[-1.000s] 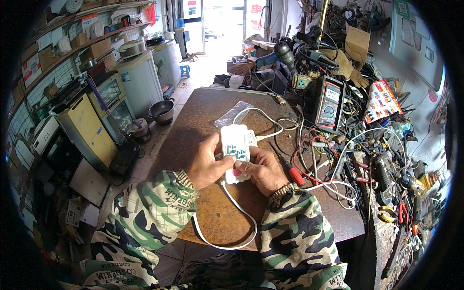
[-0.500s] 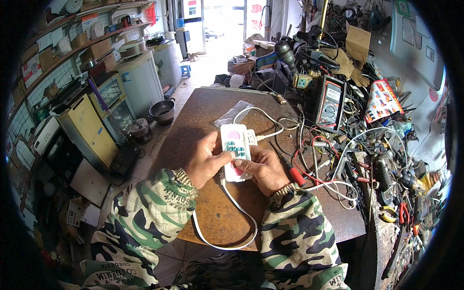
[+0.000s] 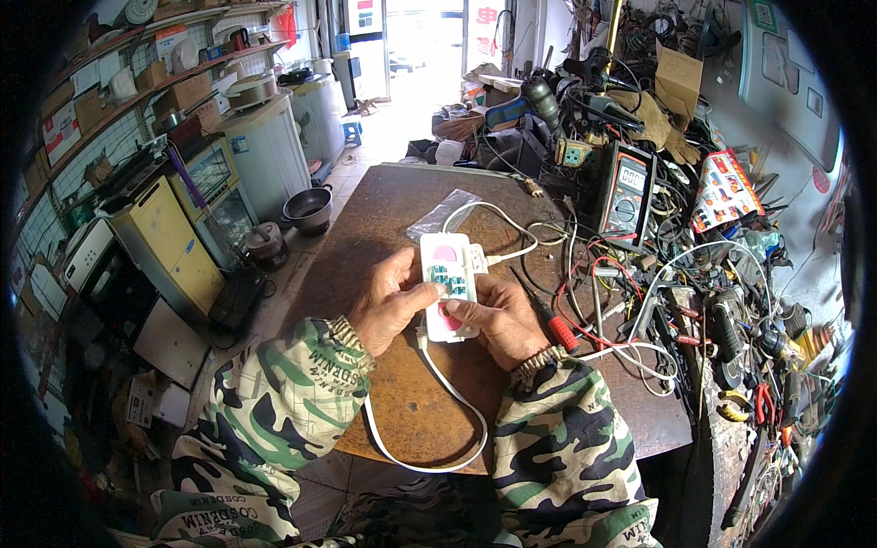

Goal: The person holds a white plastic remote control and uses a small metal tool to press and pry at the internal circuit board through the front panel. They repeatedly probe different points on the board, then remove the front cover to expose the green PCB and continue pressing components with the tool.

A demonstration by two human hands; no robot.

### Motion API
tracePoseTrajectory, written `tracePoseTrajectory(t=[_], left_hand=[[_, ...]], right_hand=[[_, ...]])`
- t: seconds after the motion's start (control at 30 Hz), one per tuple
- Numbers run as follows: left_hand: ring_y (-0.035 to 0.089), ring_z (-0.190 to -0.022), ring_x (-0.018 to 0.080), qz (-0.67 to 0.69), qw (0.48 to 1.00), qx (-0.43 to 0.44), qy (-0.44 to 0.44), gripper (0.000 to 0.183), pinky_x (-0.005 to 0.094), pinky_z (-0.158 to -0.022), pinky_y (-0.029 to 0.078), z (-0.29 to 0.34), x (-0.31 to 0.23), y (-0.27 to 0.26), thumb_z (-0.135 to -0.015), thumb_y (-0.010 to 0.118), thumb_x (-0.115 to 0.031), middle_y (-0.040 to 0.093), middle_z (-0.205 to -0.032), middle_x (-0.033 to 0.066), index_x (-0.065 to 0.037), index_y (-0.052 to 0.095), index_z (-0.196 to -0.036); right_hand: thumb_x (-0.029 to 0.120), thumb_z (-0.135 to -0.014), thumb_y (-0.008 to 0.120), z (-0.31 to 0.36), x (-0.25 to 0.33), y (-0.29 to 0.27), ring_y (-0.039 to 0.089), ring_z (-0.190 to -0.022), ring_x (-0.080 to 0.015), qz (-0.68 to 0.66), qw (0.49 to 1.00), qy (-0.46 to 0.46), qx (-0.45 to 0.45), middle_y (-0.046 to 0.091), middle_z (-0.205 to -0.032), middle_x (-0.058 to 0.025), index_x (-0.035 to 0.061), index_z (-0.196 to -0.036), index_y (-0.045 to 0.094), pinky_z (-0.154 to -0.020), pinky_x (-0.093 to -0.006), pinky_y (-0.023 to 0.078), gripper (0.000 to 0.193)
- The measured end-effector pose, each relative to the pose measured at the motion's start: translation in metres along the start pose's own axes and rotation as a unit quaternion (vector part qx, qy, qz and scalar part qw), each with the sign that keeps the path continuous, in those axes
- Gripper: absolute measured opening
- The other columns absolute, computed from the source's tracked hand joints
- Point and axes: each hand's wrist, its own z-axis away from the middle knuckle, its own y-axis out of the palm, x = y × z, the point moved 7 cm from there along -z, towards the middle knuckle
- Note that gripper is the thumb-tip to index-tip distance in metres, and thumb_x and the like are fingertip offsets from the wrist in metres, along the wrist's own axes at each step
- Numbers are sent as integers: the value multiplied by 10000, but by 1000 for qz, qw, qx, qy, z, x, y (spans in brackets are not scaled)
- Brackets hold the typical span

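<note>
Above the table's middle, a small white power strip with pink patches and a teal-printed area is held between both my hands. My left hand grips its left side, the thumb laid across its face. My right hand wraps the lower right side, its thumb pressing beside the left thumb. What lies under the thumbtips is hidden. A white plug sits at the strip's upper right, with a pale cord running off it. From the lower end a white cable loops down over the table's front edge.
The brown wooden table carries a clear plastic bag. To the right are a red-handled screwdriver, a multimeter with leads, and crowded tools including red-handled pliers. A pot and cabinets stand on the left.
Almost nothing differs. The strip and both hands have shifted very slightly to the right in the picture; both hands keep their grip and thumb positions.
</note>
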Motion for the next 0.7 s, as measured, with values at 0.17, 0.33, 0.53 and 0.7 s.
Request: tracePoseTrajectory(t=[0.17, 0.33, 0.53, 0.7], left_hand=[[634, -1059, 158, 8, 1000, 0, 10, 453, 328, -958, 509, -1, 2, -1, -903, 636, -112, 654, -1165, 114, 31, 505, -1312], [631, -1056, 150, -17, 999, 17, 40, 420, 319, -950, 506, -1, -1, 1, -919, 629, -114, 652, -1163, 107, 30, 512, -1296], [637, -1021, 138, -59, 994, 16, 88, 371, 311, -896, 529, -1, -8, 3, -914, 640, -76, 663, -1130, 103, 35, 545, -1255], [641, -996, 126, -49, 995, 7, 90, 369, 297, -870, 543, -1, -6, 4, -906, 642, -46, 661, -1120, 92, 27, 547, -1255]], right_hand=[[76, -901, 712, 2, 5, 3, 661, -838, -137, 17, 1000, -8, -7, 703, -970, -73, -39, -1133, 634, -763, -288, 534, 270], [58, -906, 704, 4, 12, 4, 669, -855, -142, 50, 998, -26, -13, 704, -995, -81, -43, -1141, 627, -771, -294, 547, 268], [43, -908, 698, 4, 15, 5, 673, -879, -142, 70, 995, -63, -24, 708, -1009, -90, -55, -1126, 621, -787, -303, 555, 251], [30, -903, 700, 3, 15, 3, 671, -883, -143, 101, 990, -92, -26, 712, -1004, -99, -57, -1123, 619, -792, -303, 553, 250]])
